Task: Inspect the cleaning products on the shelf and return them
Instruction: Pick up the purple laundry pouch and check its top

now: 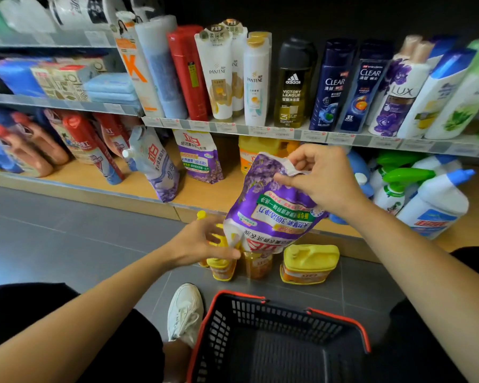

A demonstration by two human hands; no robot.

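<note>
Right hand point(324, 181) pinches the crumpled upper edge of a purple laundry detergent refill pouch point(271, 211), fingers curled and closed on the seam. The pouch hangs down and to the left from that hand, its printing upside down. Left hand point(202, 244) grips the pouch's lower end, thumb laid across the front corner and fingers wrapped behind it. The pouch is held in the air between the two hands, in front of the wooden bottom shelf point(205, 194) and clear of it.

Just beyond the left hand, on the grey floor, stand a yellow-capped bottle point(221, 268) and, further right, a squat yellow jug point(310, 262). Nearer the person than both hands sits a black shopping basket point(335, 317) with a red rim, and a white sneaker point(186, 310) is just left of it. Above and beyond the left hand, a matching purple pouch point(201, 158) stands upright on the shelf, with a spouted pouch point(155, 164) leaning beside it. Right of the right hand lie white bottles with blue caps point(437, 205). Above the right hand, the next shelf holds an adidas shower gel point(293, 84) among shampoo bottles.
</note>
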